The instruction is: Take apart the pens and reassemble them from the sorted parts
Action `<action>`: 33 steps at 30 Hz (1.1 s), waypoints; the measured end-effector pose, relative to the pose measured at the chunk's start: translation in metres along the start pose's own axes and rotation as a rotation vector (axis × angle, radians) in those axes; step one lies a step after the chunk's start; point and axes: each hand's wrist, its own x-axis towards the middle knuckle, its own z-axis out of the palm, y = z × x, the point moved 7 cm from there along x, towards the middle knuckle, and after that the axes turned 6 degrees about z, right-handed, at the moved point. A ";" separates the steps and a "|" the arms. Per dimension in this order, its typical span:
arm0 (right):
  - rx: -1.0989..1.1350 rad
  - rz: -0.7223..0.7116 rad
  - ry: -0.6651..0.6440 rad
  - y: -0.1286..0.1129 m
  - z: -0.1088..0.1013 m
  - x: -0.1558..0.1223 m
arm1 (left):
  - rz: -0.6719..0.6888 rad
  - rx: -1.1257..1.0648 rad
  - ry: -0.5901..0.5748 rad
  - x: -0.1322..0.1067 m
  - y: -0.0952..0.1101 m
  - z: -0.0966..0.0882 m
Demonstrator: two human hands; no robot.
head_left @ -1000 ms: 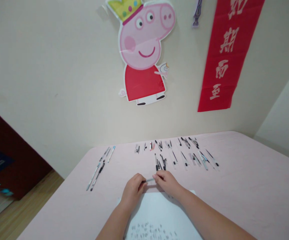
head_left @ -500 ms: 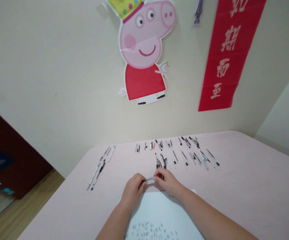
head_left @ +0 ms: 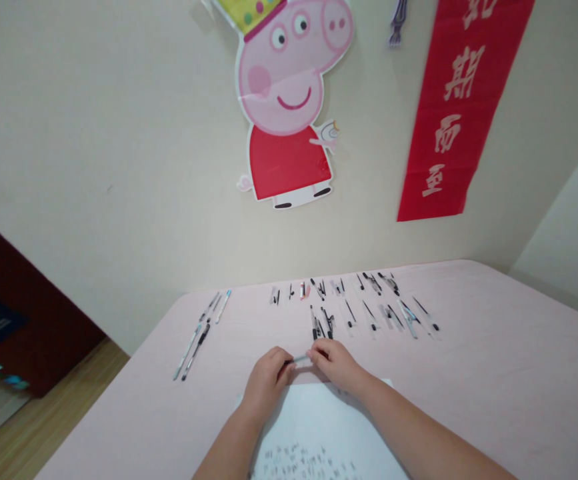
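Note:
Between my two hands runs a slim grey-blue pen, of which only a short middle stretch shows. My left hand is closed round its left end, and my right hand pinches its right end. Fingers hide both tips, so I cannot tell whether a cap is on. Both hands are just above the far edge of a white sheet of paper with dark handwriting low on it. Right beyond my right hand lie pen parts with black pieces.
Several assembled pens lie at the table's left. Two rows of pen parts, with caps, barrels and refills, spread along the back and right of the pink tabletop. Behind stands a wall with a pig sticker and a red banner.
Both hands keep their hold on the pen in nearly the same place. The view has shifted very slightly; the things on the table lie as before.

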 end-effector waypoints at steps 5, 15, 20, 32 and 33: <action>0.138 -0.003 0.000 0.000 0.001 0.001 | -0.005 0.022 0.014 0.000 0.000 -0.003; -0.033 -0.030 0.014 0.000 -0.001 -0.001 | 0.007 0.038 0.027 -0.001 0.003 -0.005; -0.035 -0.015 0.000 0.002 0.001 0.001 | -0.002 0.029 0.024 0.000 0.004 -0.006; 0.175 -0.007 -0.003 -0.002 -0.003 0.000 | -0.001 0.009 0.031 0.000 0.002 -0.006; 0.161 -0.009 0.004 -0.002 -0.003 0.000 | 0.000 0.015 0.031 0.000 0.002 -0.006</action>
